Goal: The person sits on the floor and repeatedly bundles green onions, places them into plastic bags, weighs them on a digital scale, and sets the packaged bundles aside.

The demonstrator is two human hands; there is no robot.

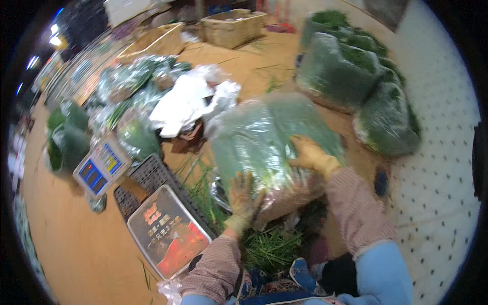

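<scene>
In front of me lies a large clear plastic bag [249, 134] packed with long green stalks, leafy tops away from me and pale stem ends toward me. My left hand [242, 199], in a yellowish glove, rests against its near left side, fingers stretched out. On the right part of the bag, my gloved right hand [311, 154] is laid with its fingers apart. Neither hand is closed round anything visible. Loose green stalks [272, 251] lie below the bag, close to my lap.
A scale with a flat metal pan [168, 234] and a blue display [101, 168] stands at left, next to a black plastic crate [152, 175]. Beyond are white plastic bags [185, 104] and bagged greens [127, 84]. More filled bags [340, 71] stand far right. Yellow crates [233, 28] are behind.
</scene>
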